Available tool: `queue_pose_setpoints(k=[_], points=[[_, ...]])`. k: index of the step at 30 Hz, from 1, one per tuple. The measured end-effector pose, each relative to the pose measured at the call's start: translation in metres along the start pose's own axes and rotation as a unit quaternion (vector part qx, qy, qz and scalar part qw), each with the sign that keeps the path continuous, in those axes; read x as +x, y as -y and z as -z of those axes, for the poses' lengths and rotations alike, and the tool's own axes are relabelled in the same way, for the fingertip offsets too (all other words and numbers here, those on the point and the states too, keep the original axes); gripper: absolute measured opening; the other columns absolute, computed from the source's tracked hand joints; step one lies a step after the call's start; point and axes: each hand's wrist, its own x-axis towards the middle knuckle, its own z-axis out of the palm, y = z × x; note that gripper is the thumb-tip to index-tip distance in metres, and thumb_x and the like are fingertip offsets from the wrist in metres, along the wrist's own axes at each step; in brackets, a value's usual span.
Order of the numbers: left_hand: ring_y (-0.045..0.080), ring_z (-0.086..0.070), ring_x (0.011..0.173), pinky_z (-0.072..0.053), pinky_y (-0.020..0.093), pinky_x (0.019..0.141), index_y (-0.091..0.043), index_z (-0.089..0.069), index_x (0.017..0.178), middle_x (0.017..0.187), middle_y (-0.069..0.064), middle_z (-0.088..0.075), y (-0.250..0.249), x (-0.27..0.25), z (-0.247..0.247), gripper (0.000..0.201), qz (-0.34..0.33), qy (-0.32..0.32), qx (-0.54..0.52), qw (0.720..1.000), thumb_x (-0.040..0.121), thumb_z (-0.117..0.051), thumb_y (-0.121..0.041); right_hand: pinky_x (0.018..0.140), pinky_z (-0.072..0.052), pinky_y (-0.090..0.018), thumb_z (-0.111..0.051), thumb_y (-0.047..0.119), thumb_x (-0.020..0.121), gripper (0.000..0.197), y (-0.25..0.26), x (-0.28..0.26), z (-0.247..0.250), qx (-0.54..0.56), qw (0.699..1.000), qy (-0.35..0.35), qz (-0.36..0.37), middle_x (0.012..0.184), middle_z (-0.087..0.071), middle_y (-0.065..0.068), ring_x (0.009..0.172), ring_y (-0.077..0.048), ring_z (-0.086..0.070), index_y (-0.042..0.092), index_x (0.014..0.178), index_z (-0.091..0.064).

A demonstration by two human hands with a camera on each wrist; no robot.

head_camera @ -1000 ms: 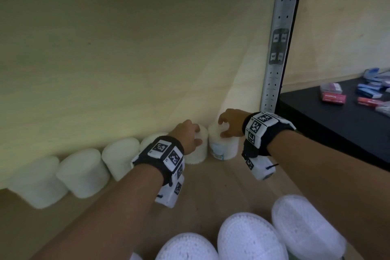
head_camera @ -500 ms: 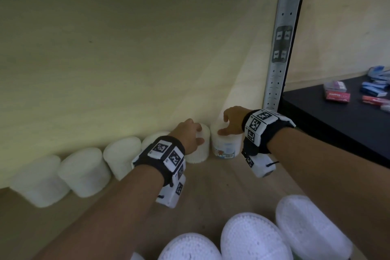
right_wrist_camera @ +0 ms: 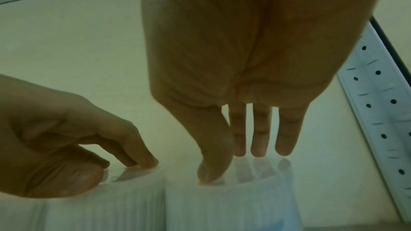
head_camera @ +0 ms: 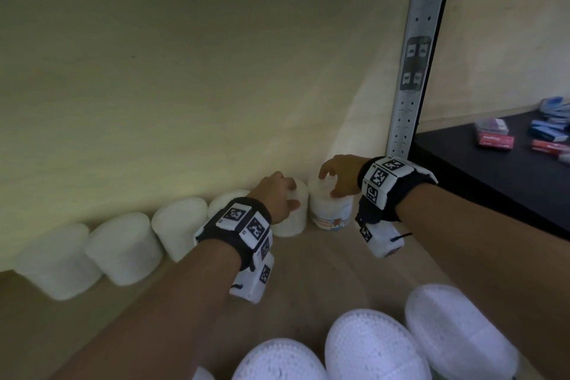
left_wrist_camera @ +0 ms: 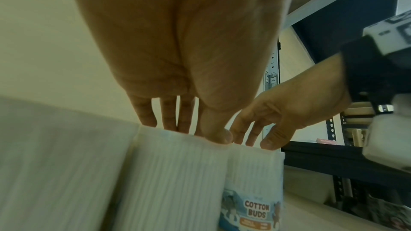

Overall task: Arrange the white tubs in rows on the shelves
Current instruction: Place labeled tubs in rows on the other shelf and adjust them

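A row of white tubs lines the back wall of a wooden shelf. My left hand grips the top of a plain ribbed tub, thumb on its front rim and fingers over the lid. The same left hand and ribbed tub fill the left wrist view. Touching that tub, at the row's right end, stands a labelled cotton-buds tub. My right hand hovers over it. In the right wrist view only the thumb of my right hand touches the labelled tub; the fingers hang straight just above.
Three more tubs continue the row leftward, and another is half hidden behind my left wrist. Several loose tubs lie at the shelf's front. A perforated metal upright bounds the right side. Beyond it, a black shelf carries small boxes.
The right hand has stood the tilted labelled tub upright against the row's end and loosened its fingers off the lid. The left hand has stayed on its tub.
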Motion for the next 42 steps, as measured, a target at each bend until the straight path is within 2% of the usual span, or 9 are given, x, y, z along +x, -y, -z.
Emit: queue_pose_setpoints(k=[3,8,13,17,21,27,32,37,42], points=[[0.032,-0.045,0.124,-0.039,0.040,0.103,-0.011,-0.045,0.138,0.133,0.014,-0.042,0.001,0.000,-0.001,0.048,0.001,0.001,-0.004,1.000,0.095,-0.053,-0.031,0.100,-0.044,-0.032,-0.058,0.015,0.091,0.046,0.000,-0.002,0.001,0.013,1.000,-0.017,-0.005,0.142,-0.046,-0.008,0.126,-0.025,-0.050,0.015,0.137,-0.049],[0.032,-0.045,0.123,-0.039,0.041,0.104,-0.010,-0.045,0.137,0.133,0.014,-0.042,0.001,0.000,-0.001,0.048,0.002,0.000,-0.018,1.000,0.094,-0.054,-0.031,0.104,-0.045,-0.035,-0.052,0.042,0.094,0.056,0.004,-0.002,-0.004,-0.026,0.998,-0.053,-0.037,0.137,-0.054,-0.013,0.124,-0.028,-0.054,0.002,0.133,-0.052],[0.032,-0.045,0.123,-0.039,0.042,0.104,-0.011,-0.046,0.137,0.133,0.014,-0.042,0.001,0.000,-0.002,0.047,0.002,-0.006,-0.025,1.000,0.095,-0.054,-0.030,0.104,-0.046,-0.035,-0.053,0.045,0.093,0.060,0.006,0.001,-0.009,-0.041,0.997,-0.047,-0.036,0.135,-0.056,-0.015,0.123,-0.028,-0.056,0.000,0.133,-0.053],[0.031,-0.044,0.124,-0.039,0.043,0.104,-0.011,-0.045,0.137,0.133,0.013,-0.042,0.001,0.000,-0.002,0.046,0.003,-0.004,-0.024,1.000,0.095,-0.053,-0.030,0.102,-0.045,-0.036,-0.055,0.039,0.093,0.055,0.003,0.002,-0.007,-0.051,0.998,-0.040,-0.019,0.136,-0.054,-0.016,0.123,-0.029,-0.054,0.001,0.133,-0.051],[0.032,-0.044,0.124,-0.039,0.042,0.104,-0.011,-0.046,0.137,0.133,0.013,-0.042,0.002,-0.001,-0.003,0.046,0.002,-0.007,-0.022,1.000,0.095,-0.053,-0.030,0.106,-0.037,-0.032,-0.058,0.028,0.092,0.054,0.000,0.001,-0.005,-0.053,0.998,-0.025,-0.002,0.145,-0.042,-0.009,0.132,-0.026,-0.044,0.011,0.141,-0.042],[0.031,-0.044,0.124,-0.038,0.042,0.105,-0.011,-0.046,0.136,0.133,0.013,-0.042,0.001,0.000,-0.002,0.047,0.001,-0.009,-0.025,1.000,0.094,-0.055,-0.030,0.107,-0.036,-0.030,-0.059,0.008,0.090,0.056,-0.001,-0.001,-0.002,-0.050,0.998,-0.018,0.017,0.149,-0.038,-0.007,0.135,-0.024,-0.041,0.015,0.143,-0.042],[0.030,-0.044,0.124,-0.038,0.041,0.105,-0.011,-0.046,0.137,0.133,0.012,-0.042,0.000,-0.002,-0.002,0.047,0.001,-0.009,-0.025,1.000,0.094,-0.054,-0.030,0.106,-0.038,-0.030,-0.060,0.009,0.090,0.057,-0.001,-0.001,-0.002,-0.046,0.999,-0.019,0.020,0.148,-0.040,-0.008,0.134,-0.024,-0.043,0.016,0.144,-0.042],[0.026,-0.042,0.129,-0.034,0.033,0.105,-0.013,-0.044,0.138,0.140,0.009,-0.041,0.003,-0.004,0.004,0.046,-0.012,0.009,-0.030,0.999,0.094,-0.056,-0.024,0.105,-0.038,-0.029,-0.061,0.010,0.090,0.057,-0.002,0.000,0.000,-0.023,0.999,-0.020,0.013,0.147,-0.040,-0.008,0.134,-0.024,-0.043,0.016,0.144,-0.042],[0.024,-0.040,0.133,-0.035,0.031,0.105,-0.019,-0.050,0.133,0.146,0.006,-0.040,0.010,-0.005,0.017,0.046,-0.039,0.060,-0.026,0.997,0.091,-0.055,-0.002,0.102,-0.042,-0.029,-0.065,0.010,0.085,0.055,-0.003,0.001,-0.008,0.006,0.999,-0.052,0.004,0.142,-0.049,-0.006,0.129,-0.024,-0.050,0.017,0.138,-0.050]])
